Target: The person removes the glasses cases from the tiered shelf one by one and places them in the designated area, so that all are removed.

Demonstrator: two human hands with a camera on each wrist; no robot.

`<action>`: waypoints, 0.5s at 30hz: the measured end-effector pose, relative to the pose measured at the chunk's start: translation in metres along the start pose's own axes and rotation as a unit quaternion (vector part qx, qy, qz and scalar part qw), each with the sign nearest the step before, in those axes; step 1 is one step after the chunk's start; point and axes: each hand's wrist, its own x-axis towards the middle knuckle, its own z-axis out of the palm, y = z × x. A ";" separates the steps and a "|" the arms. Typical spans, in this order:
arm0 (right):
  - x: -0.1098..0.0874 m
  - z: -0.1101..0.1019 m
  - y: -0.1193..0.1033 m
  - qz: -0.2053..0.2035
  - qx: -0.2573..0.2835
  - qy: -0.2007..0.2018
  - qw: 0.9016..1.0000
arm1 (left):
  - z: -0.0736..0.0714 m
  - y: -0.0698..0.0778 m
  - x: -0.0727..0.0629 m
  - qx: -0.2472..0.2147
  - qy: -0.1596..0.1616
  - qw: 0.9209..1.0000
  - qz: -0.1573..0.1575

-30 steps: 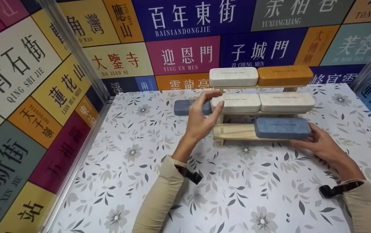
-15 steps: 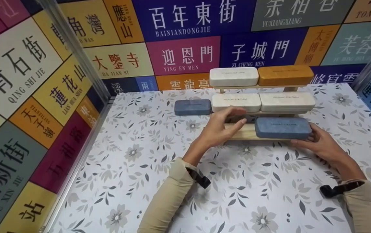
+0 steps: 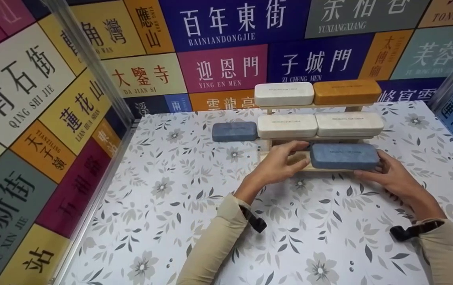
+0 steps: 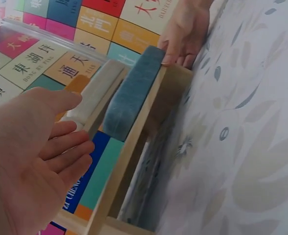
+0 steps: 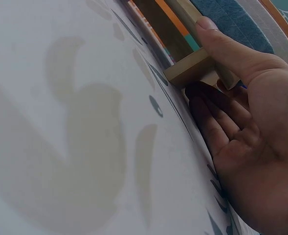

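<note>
A tiered wooden rack [image 3: 265,157] bears several long glasses cases. On its bottom tier, toward the right, lies a blue glasses case [image 3: 345,156]. My right hand [image 3: 394,174] grips the rack's right end beside that case; in the right wrist view the thumb [image 5: 222,41] lies over the shelf edge and the fingers curl below it. My left hand [image 3: 277,164] hovers over the left part of the bottom tier, fingertips close to the blue case's left end. In the left wrist view its fingers [image 4: 68,149] are loosely bent, apart from the case, holding nothing.
Two white cases, the left [image 3: 287,126] and the right [image 3: 349,125], fill the middle tier. Up top sit another white case [image 3: 283,94] and an orange case [image 3: 347,92]. A second blue case [image 3: 234,131] lies left of the rack on the floral tabletop [image 3: 171,213]. Sign-printed walls stand behind.
My left hand has moved right and down from beside the middle tier's left end to the bottom tier, near the blue glasses case. The right hand has stayed at the rack's right end.
</note>
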 end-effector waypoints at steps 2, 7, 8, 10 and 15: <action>0.000 0.000 0.000 0.001 -0.001 0.000 1.000 | 0.006 -0.001 0.002 0.014 -0.003 1.000 0.002; 0.000 0.001 0.000 -0.004 0.015 0.005 1.000 | 0.018 0.002 0.007 0.049 0.002 0.999 -0.001; 0.001 0.001 0.000 -0.005 0.019 0.007 1.000 | 0.020 0.003 0.008 0.053 0.003 0.999 -0.006; 0.001 0.002 0.001 -0.010 0.023 0.009 1.000 | 0.025 0.004 0.011 0.057 0.004 0.998 -0.018; 0.001 0.004 0.001 -0.013 0.026 0.013 0.999 | 0.036 0.005 0.016 0.058 0.007 0.997 -0.041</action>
